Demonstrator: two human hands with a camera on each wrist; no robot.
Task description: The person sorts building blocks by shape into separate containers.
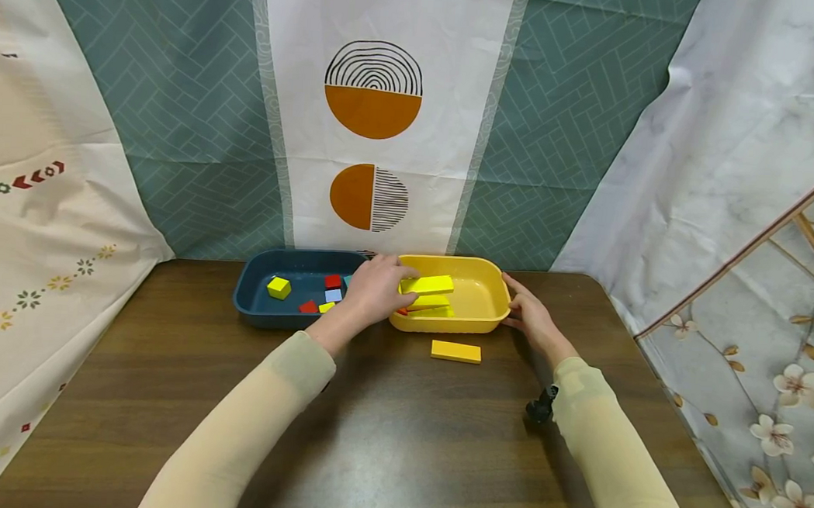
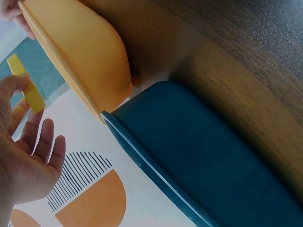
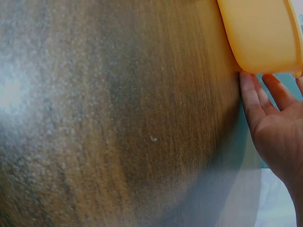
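Note:
My left hand [image 1: 375,285] is over the left end of a yellow plastic tray [image 1: 483,297]. Between thumb and fingers it pinches a flat yellow block [image 2: 33,98], raised above the rim in the left wrist view. Under that block, more yellow blocks [image 1: 430,303] and a bit of red lie in the tray; the hand partly hides them. At the tray's right end, my right hand [image 1: 534,318] touches the outer wall with extended fingers, as the right wrist view [image 3: 279,127] also shows.
A dark blue tray [image 1: 253,307] adjoins the yellow one on the left, holding a yellow cube [image 1: 279,288] and several small red, yellow and bluish blocks. One yellow block [image 1: 455,352] lies on the brown table before the yellow tray. Patterned cloth [image 1: 561,139] hangs behind.

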